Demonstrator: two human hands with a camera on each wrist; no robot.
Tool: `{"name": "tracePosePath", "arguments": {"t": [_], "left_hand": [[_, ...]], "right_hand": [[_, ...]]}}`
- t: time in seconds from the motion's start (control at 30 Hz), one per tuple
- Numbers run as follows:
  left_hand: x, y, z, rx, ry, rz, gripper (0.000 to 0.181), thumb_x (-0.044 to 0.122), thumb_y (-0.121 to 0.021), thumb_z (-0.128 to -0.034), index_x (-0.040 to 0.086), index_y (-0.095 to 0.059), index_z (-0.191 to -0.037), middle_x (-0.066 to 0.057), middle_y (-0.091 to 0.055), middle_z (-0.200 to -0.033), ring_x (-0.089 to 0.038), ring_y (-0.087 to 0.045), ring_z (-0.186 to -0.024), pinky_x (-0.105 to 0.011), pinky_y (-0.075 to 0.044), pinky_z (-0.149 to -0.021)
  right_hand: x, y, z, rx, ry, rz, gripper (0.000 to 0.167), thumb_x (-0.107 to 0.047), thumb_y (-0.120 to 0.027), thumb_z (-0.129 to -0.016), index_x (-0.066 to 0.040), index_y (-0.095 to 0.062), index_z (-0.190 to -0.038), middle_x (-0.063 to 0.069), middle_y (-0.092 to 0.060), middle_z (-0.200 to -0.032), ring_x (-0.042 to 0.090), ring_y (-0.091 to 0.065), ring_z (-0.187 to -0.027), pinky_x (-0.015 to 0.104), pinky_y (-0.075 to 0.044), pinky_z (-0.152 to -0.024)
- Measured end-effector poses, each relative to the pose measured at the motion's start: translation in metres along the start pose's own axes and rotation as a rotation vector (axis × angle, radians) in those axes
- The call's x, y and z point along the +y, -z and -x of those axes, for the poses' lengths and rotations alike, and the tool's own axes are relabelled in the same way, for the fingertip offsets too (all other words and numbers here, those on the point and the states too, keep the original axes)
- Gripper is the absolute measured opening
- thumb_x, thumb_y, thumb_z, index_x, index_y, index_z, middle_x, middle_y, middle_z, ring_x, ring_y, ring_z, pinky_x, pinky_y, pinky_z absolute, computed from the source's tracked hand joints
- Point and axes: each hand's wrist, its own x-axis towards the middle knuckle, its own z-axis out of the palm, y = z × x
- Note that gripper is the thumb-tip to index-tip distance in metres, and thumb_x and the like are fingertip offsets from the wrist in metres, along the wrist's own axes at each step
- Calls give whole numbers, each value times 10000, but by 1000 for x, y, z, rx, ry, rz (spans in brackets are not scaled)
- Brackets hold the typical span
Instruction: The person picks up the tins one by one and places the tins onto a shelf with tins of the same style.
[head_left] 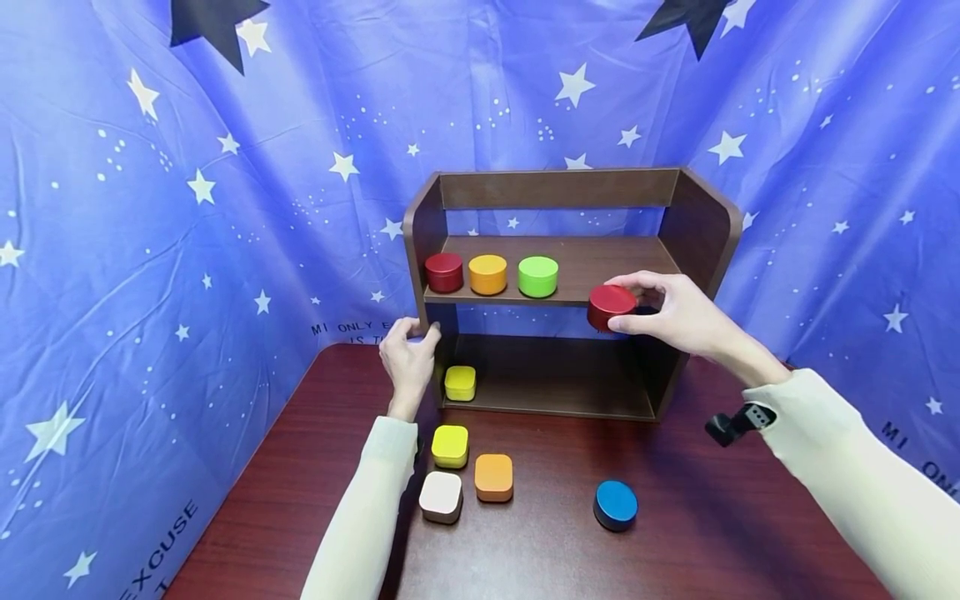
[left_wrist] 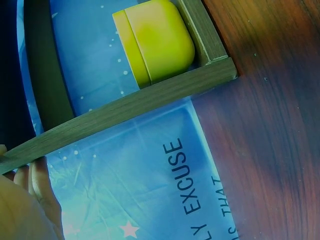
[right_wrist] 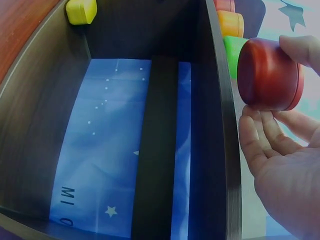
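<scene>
right hand (head_left: 671, 317) pinches a red tin (head_left: 608, 308) near the front edge of the upper board (head_left: 607, 257) of the brown shelf (head_left: 701, 229); whether tin and board touch i cannot tell. left hand (head_left: 408, 357) grips the left side panel (head_left: 424, 221). a green tin (head_left: 537, 277), an amber tin (head_left: 488, 275) and a dark red tin (head_left: 444, 273) stand leftward on that board. a yellow box (head_left: 460, 383) sits at the left end of the lower board (head_left: 555, 375). on the table (head_left: 547, 533), another yellow box (head_left: 450, 447), a white-topped box (head_left: 441, 497) and an orange box (head_left: 493, 478) stand near one another, a blue tin (head_left: 616, 505) well apart to their right.
</scene>
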Motion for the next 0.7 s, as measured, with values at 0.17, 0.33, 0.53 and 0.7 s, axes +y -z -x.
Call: {"name": "tracePosePath", "arguments": {"t": [0.17,0.33,0.53,0.7], "left_hand": [[0,-1,0,6,-2,8,209,206,-840,-834,9,-770,-822,-194,-758,-849,-484,-713,-872,-515,-487,-807],[-1,-1,0,15,-10,1,191,195,-839,-825,15,-774,-819,-181,-761,-844,-460,-721,-855,-507,-487,-786],[-2,-1,0,18,-15,-1,190,193,-839,-819,15,-772,-816,-177,-759,-838,-428,-719,-838,-508,-486,-777],[-2,-1,0,18,-14,9,188,193,-843,-825,18,-773,-818,-175,-763,-843,-432,-719,-846,-508,-483,-784]], "right_hand": [[1,4,-10,-6,-50,28,524,-170,-873,-913,-76,-705,-1401,-77,-761,-1013,-5,-706,-879,149,-509,-798],[4,8,-20,-8,-75,87,526,-223,-864,-928,-80,-703,-1408,51,-776,-1081,-13,-680,-872,152,-490,-792],[5,9,-32,-3,-102,118,534,-261,-864,-928,-90,-707,-1409,78,-785,-1113,-5,-666,-867,158,-487,-788],[3,6,-39,-4,-126,98,513,-258,-864,-928,-92,-719,-1391,59,-787,-1091,24,-664,-862,187,-493,-774]]}}
